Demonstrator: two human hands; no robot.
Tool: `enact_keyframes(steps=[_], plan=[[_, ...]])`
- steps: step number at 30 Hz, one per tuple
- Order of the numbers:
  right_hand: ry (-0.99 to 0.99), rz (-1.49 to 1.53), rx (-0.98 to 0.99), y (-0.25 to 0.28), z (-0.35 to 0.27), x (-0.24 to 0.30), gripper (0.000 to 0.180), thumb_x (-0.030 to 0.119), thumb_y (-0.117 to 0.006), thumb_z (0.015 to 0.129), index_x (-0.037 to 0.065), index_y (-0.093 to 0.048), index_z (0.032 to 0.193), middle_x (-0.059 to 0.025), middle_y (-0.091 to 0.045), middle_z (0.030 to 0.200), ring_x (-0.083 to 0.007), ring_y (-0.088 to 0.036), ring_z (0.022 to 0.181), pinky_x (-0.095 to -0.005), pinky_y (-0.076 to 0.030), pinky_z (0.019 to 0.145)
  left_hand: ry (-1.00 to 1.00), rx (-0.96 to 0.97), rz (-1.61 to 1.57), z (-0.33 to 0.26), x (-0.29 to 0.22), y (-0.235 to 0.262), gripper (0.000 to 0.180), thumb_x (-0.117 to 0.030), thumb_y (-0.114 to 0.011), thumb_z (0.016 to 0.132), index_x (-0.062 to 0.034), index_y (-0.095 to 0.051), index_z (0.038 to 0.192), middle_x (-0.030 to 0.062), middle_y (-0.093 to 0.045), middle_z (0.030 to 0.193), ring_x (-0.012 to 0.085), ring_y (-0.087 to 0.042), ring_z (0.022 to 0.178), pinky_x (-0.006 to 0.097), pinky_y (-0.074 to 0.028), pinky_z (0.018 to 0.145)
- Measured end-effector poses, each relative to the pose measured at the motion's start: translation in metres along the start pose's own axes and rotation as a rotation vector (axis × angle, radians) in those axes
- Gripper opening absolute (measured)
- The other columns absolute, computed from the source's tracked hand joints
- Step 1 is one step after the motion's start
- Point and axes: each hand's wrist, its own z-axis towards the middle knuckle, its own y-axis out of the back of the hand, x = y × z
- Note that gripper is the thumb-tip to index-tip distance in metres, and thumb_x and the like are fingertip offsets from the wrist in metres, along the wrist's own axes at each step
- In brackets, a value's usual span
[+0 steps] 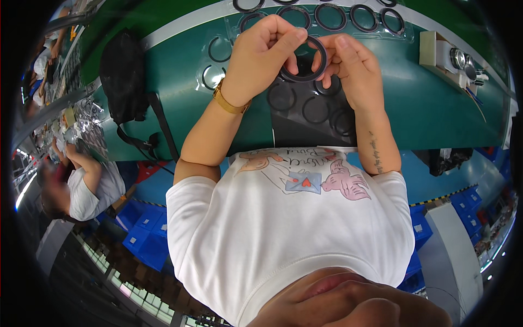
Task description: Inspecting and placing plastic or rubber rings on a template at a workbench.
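Observation:
A thick black ring [305, 79] is held up between my two hands above the table. My left hand [260, 57] pinches its left side between thumb and fingers; a gold watch-like band circles that wrist. On the ring's right side, my right hand [351, 65] grips it with the thumb and bent fingers. Below them, several thin dark rings [316, 110] lie on a black sheet [294, 129]. Left of my left hand, two thin black rings [220, 50] rest on clear plastic. Beyond my hands, several thick black rings [364, 28] sit in a clear tray [406, 36].
A black bag [122, 82] with a strap lies on the green table [182, 87] at left. At right stands an open box [429, 53] beside round metal parts [458, 58]. Another person [95, 185] sits at far left. Blue bins [146, 237] stand behind me.

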Motion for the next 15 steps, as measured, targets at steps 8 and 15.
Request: enact_keyframes(steps=[8,15], plan=[[-0.018,-0.263,-0.031,-0.002,-0.001,-0.003,0.011,0.014,-0.061,0.090,0.003,-0.059,0.092,-0.0027,-0.062,0.076,-0.0061,-0.057,0.061,-0.0184,-0.044,0.050,-0.031,0.002,0.145,-0.001,-0.003,0.003,0.019,-0.018,-0.065,0.087,-0.0002,-0.060,0.093,0.0023,-0.063,0.072,0.0079,-0.061,0.060,0.019,-0.045,0.053],[0.058,-0.274,-0.116,0.025,0.012,0.008,0.012,0.016,-0.062,0.089,0.004,-0.062,0.093,-0.0003,-0.061,0.073,-0.0053,-0.055,0.060,-0.0176,-0.038,0.047,-1.098,-0.760,0.322,-0.072,-0.113,0.076,0.039,-0.035,-0.050,0.087,-0.0050,-0.062,0.107,0.0104,-0.065,0.101,0.0225,-0.060,0.095,0.038,-0.045,0.089]])
